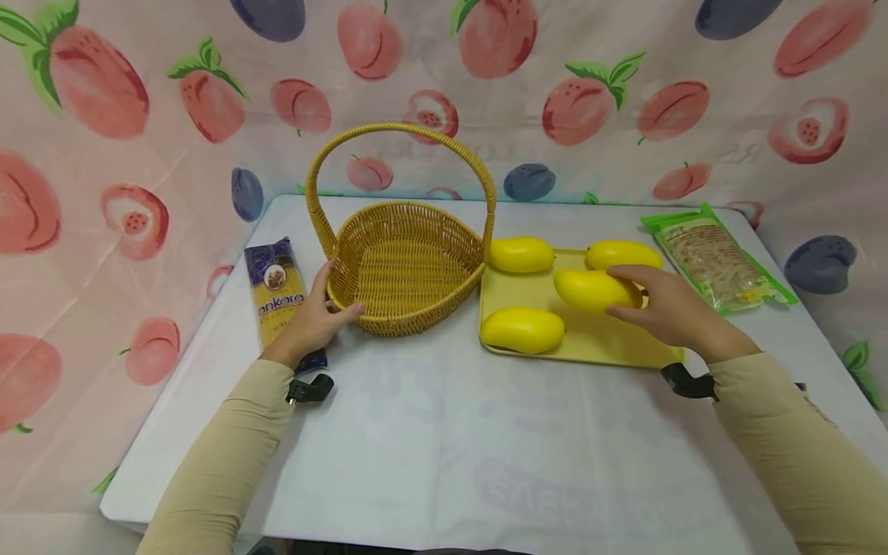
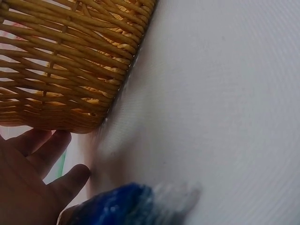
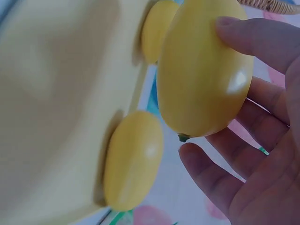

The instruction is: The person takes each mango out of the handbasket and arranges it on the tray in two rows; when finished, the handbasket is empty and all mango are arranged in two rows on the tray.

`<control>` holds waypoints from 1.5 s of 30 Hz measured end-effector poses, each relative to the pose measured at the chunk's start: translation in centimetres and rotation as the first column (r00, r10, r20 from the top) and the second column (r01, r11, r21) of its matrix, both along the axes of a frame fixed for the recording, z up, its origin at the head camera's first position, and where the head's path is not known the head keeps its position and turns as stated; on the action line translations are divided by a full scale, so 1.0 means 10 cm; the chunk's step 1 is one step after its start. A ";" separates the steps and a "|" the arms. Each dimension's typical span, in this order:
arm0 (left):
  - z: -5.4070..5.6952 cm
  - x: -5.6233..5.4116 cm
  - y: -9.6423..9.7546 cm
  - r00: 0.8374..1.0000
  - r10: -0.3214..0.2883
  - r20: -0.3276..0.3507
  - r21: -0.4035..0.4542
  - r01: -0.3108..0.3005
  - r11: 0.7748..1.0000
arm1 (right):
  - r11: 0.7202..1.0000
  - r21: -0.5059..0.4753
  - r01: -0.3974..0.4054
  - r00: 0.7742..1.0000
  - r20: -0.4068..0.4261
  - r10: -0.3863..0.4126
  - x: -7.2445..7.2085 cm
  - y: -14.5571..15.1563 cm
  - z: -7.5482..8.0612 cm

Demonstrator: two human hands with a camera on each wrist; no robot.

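Note:
My right hand (image 1: 655, 304) grips a yellow mango (image 1: 597, 291), thumb on one side and fingers on the other. In the right wrist view that mango (image 3: 206, 70) is held up off the yellow tray (image 3: 51, 108), its green stem end toward my little finger. Three more mangoes lie on the tray: one at the front left (image 1: 523, 331), one at the back left (image 1: 522, 255) and one at the back right (image 1: 624, 254). My left hand (image 1: 312, 320) rests its relaxed fingertips against the left side of the wicker basket (image 1: 409, 316), thumb spread away from it in the left wrist view.
Left of the basket lies an ankara pasta packet (image 1: 277, 289), partly under my left forearm. A green-edged clear bag (image 1: 718, 258) lies right of the tray. The basket's tall handle (image 1: 402, 127) arches above it. Fruit-printed cloth (image 1: 499, 116) hangs behind the white table (image 1: 430, 447).

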State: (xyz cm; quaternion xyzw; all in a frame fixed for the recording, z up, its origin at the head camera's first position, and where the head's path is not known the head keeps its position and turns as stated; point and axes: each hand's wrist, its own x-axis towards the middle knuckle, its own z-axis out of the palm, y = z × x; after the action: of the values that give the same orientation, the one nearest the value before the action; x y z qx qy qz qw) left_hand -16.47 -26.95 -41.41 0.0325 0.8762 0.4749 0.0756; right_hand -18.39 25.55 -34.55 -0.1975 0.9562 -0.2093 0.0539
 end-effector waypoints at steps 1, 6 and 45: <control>0.00 0.00 0.00 1.000 -0.001 -0.001 -0.002 0.001 1.000 | 1.000 0.002 0.011 1.000 0.013 -0.011 0.01 0.03 -0.02; 0.01 -0.01 0.00 1.000 -0.004 0.006 -0.007 0.004 1.000 | 0.999 0.004 0.036 0.999 0.039 -0.036 0.05 0.15 -0.09; 0.02 0.01 0.02 1.000 0.012 0.016 -0.011 -0.012 1.000 | 0.991 0.080 0.106 0.982 0.146 -0.116 0.38 0.55 -0.35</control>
State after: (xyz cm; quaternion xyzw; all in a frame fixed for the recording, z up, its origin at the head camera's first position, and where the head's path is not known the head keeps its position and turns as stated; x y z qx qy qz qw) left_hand -16.41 -26.77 -41.16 0.0229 0.8782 0.4710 0.0797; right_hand -14.57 31.06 -38.09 -0.1255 0.9658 -0.1920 0.1210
